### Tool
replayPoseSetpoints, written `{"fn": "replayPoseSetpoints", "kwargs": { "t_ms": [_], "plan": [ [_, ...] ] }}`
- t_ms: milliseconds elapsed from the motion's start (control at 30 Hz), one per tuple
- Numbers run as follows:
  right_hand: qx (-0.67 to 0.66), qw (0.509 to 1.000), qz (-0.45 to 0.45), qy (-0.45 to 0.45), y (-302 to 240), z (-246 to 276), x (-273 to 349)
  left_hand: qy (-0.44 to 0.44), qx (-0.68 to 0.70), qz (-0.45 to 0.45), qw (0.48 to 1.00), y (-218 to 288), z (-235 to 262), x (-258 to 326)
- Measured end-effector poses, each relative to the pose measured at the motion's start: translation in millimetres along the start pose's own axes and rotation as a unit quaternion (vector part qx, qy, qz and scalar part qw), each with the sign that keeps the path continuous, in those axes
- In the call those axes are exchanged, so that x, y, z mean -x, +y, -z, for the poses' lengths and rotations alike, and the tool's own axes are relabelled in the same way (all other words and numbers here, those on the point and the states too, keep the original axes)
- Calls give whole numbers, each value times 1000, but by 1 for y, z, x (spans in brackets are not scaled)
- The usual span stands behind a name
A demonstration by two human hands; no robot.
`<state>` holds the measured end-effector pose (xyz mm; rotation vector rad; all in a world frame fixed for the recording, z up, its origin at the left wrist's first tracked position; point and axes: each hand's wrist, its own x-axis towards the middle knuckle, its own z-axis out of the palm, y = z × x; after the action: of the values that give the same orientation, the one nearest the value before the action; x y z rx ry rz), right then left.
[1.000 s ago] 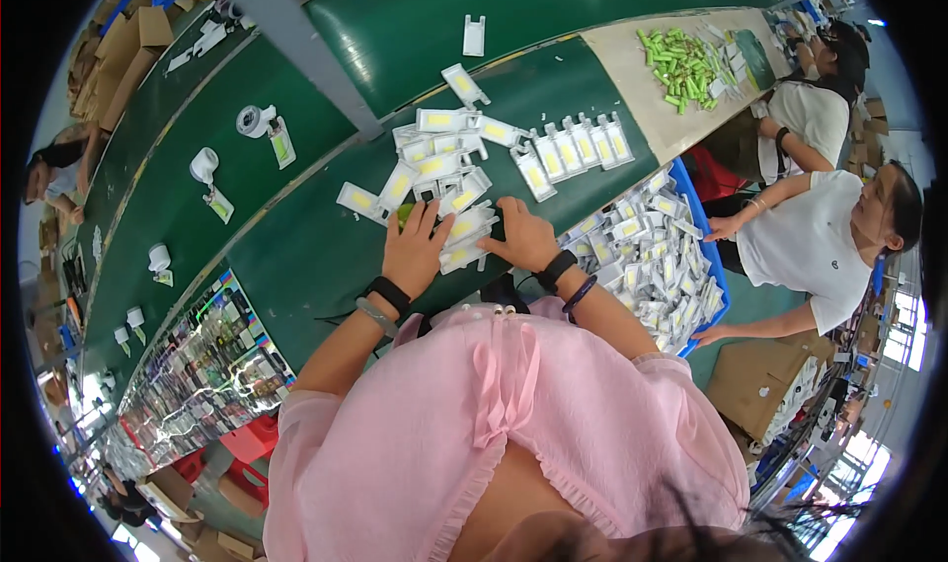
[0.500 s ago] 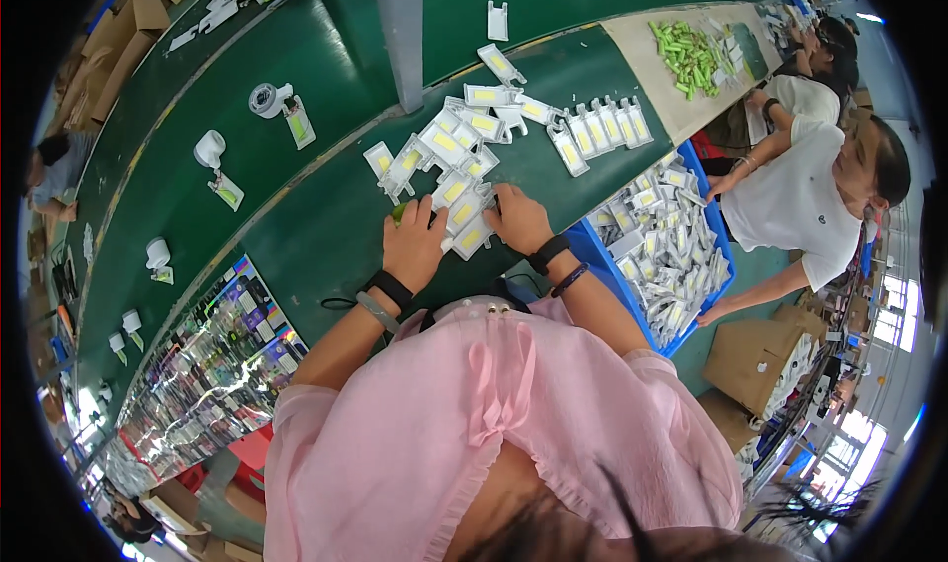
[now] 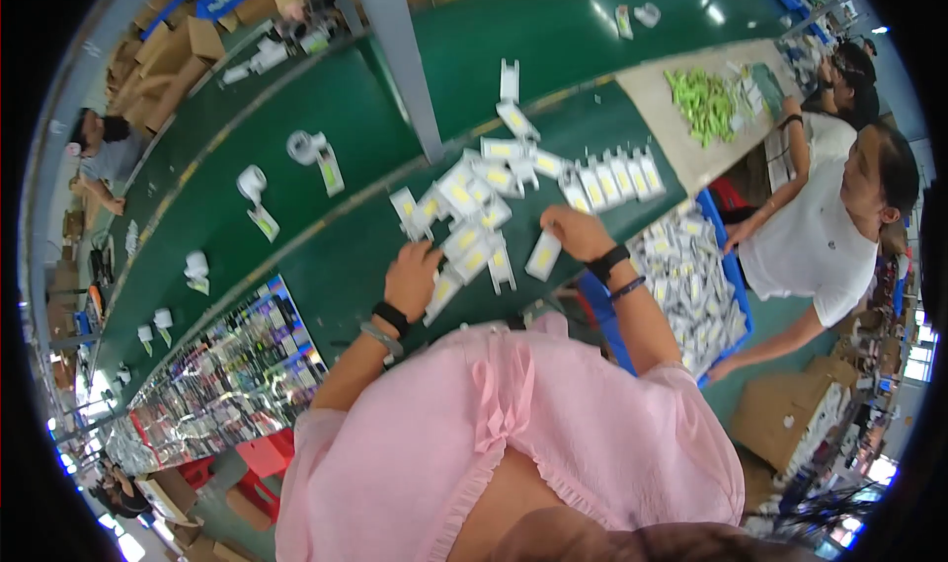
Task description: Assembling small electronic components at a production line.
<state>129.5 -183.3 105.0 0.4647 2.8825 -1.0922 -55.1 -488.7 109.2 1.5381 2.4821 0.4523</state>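
Note:
My right hand (image 3: 581,234) pinches one end of a white rectangular light panel (image 3: 543,255) with a yellow strip, held low over the green bench. My left hand (image 3: 413,278) is at the near left edge of a loose pile of the same panels (image 3: 462,189), its fingers curled; what lies in them, if anything, is hidden. A tilted panel (image 3: 441,295) is right beside that palm, and another panel (image 3: 502,269) juts from the pile's near side, between the hands. Beyond my right hand stands a neat row of panels (image 3: 609,181).
A blue crate (image 3: 736,305) full of panels stands to the right, beside a person in white. Green pieces (image 3: 703,108) lie heaped on a beige board (image 3: 657,118). A grey post (image 3: 405,68) rises behind the pile. White round-headed lamps (image 3: 252,183) sit along the green belt (image 3: 370,137).
My right hand has moved right, away from the pile, with a panel in it. My left hand stays at the pile's left edge. The whole view has shifted slightly.

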Motion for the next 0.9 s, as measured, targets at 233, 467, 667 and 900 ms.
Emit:
{"fn": "replayPoseSetpoints", "kwargs": {
  "t_ms": [233,467,667,900],
  "plan": [
    [124,992,-9,-4,-6,-23,-19,26,8,-17,999,-23,-26,16],
    [-54,990,130,-11,-105,7,-20,41,284,83,954,5,16,-12],
    [-48,973,225,7,-171,41,-34,-27,667,119,735,54,77,-53],
    [14,950,298,97,-211,137,-55,24,712,47,700,60,113,-65]
  ]
}}
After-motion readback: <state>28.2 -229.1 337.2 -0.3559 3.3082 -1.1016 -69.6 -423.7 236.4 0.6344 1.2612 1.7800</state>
